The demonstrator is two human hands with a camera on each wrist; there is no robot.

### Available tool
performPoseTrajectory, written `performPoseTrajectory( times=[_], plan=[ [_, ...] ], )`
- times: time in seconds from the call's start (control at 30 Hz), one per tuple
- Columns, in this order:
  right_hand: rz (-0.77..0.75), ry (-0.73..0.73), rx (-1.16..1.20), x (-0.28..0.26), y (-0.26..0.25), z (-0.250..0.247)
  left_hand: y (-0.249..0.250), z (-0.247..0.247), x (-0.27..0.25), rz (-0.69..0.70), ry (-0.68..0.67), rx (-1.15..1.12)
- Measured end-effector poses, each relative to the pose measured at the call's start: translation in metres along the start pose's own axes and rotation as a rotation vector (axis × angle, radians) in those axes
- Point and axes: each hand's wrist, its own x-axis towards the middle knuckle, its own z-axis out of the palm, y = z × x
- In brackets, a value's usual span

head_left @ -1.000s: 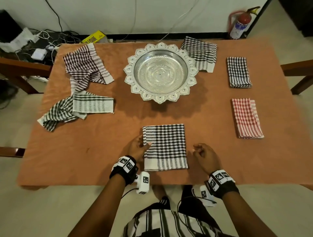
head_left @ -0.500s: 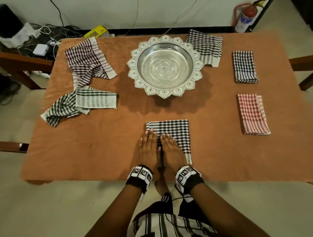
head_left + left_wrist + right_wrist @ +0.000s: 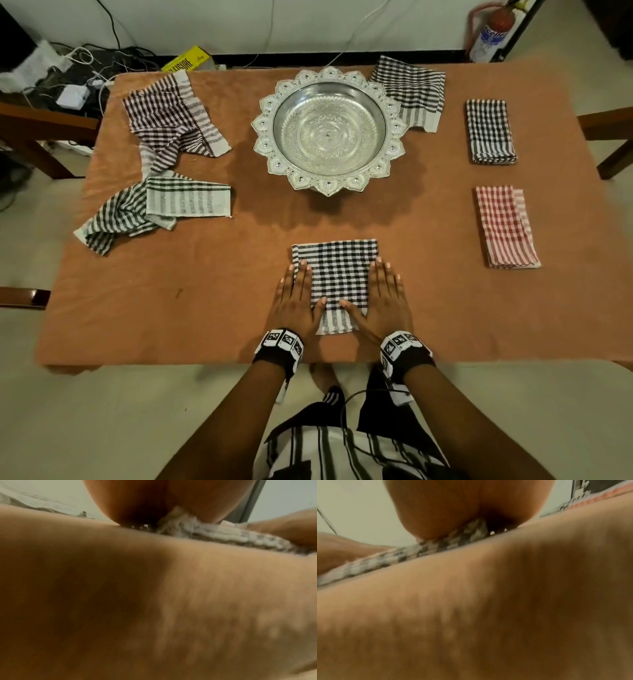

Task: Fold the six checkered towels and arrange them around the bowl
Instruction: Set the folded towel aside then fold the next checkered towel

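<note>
- The bench (image 3: pixel 205 308) carries an orange-brown suede-like cover over its whole top; pale floor tiles show beneath its near edge.
- A folded black-and-white towel (image 3: pixel 337 274) lies flat at the near centre of the bench, its striped hem toward the person.
- The left hand (image 3: pixel 297 301) lies flat on the left side of this towel, fingers straight, thumb on the hem. The grip is loose and holds nothing.
- The right hand (image 3: pixel 380 301) lies flat on the right side in the same way, fingers straight, not clasping anything.
- Both wrist views are blurred; each shows a palm pressed onto the towel edge and the bench cover.
- On the right, a folded red towel (image 3: pixel 505 228) lies flat, with a folded black towel (image 3: pixel 489 132) beyond it.
- On the left, an unfolded green-black towel (image 3: pixel 154 209) lies crumpled, with an unfolded maroon towel (image 3: pixel 171 120) behind and touching it.
- The silver bowl (image 3: pixel 329 132) stands at the far centre.
- A partly folded black towel (image 3: pixel 412 92) lies at the far right of the bowl, tucked under its scalloped rim.
- Wooden chairs (image 3: pixel 37 126) stand at both ends of the bench.
- Along the far white wall lie cables (image 3: pixel 102 58), a yellow box (image 3: pixel 186 61) and a fire extinguisher (image 3: pixel 493 31).
</note>
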Motion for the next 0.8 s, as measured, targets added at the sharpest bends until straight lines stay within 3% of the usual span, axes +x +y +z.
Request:
performPoseTrajectory(
  times=[0.13, 0.3, 0.4, 0.53, 0.8],
  plan=[
    [0.012, -0.012, 0.075, 0.004, 0.017, -0.019, -0.003, -0.016, 0.001, 0.012, -0.047, -0.047],
    [-0.239, -0.085, -0.077, 0.021, -0.008, -0.046, -0.006, -0.057, 0.017, 0.061, -0.027, 0.034],
    [-0.314, -0.129, -0.075, 0.043, -0.035, -0.045, -0.015, -0.06, 0.044, 0.074, -0.097, 0.106],
    [-0.27, -0.226, -0.129, 0.06, -0.031, -0.032, -0.031, -0.047, 0.06, 0.038, -0.169, 0.122],
    [-0.186, -0.16, -0.142, 0.055, 0.024, -0.033, -0.038, -0.04, 0.058, 0.07, -0.107, 0.016]
  ],
)
